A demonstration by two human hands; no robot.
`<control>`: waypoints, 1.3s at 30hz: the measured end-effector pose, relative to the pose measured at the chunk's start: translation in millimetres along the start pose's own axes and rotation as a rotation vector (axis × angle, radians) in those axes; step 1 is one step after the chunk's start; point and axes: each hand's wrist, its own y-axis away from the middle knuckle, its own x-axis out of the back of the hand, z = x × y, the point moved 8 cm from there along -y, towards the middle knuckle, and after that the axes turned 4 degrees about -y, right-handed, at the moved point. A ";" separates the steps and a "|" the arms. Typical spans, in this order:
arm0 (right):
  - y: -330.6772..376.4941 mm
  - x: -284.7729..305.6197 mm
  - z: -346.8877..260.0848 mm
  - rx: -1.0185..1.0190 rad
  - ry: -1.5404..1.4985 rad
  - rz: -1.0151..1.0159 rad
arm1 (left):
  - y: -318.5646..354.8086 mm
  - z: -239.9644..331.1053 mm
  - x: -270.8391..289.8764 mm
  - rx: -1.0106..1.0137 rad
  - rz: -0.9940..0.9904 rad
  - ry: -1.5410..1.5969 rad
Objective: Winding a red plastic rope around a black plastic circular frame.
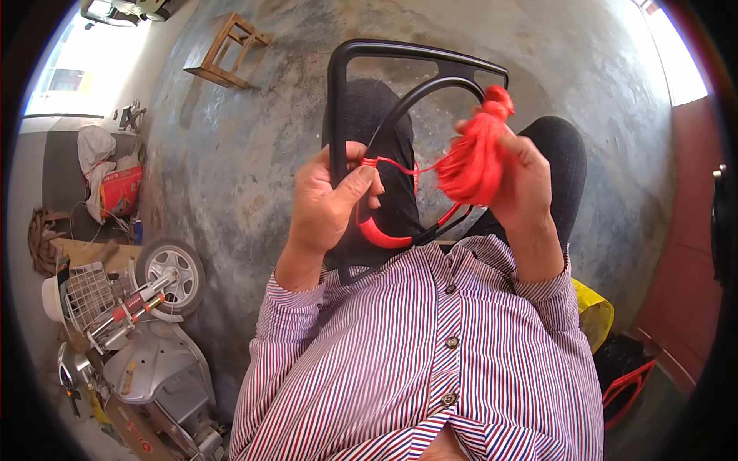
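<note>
Left hand [330,201] closed on the side bar of a black frame [338,100], thumb pinning a red cord [396,164] against it; frame stands upright over the person's knees, above a concrete floor [231,154]. Right hand [523,184] closed around a bundle of red cord [473,157], held just right of the frame's curved inner bar, with one strand running taut between the two hands. A wooden stool [227,50] stands well apart at upper left; a grey scooter [146,361] is parked at lower left.
</note>
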 end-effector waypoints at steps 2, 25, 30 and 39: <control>4.8 -20.7 4.9 -0.024 0.173 -0.231 | -0.5 1.1 -4.3 -0.003 -0.009 -0.061; -20.7 -36.4 52.0 -0.223 -0.182 -0.379 | -0.7 27.7 -42.9 -0.172 -0.289 0.194; -34.0 -40.8 53.0 -0.269 -0.379 -0.352 | -5.8 39.1 -43.7 -0.315 -0.308 0.116; -18.2 19.6 25.3 0.040 0.038 -0.135 | -5.4 32.3 -12.3 -0.347 -0.064 -0.067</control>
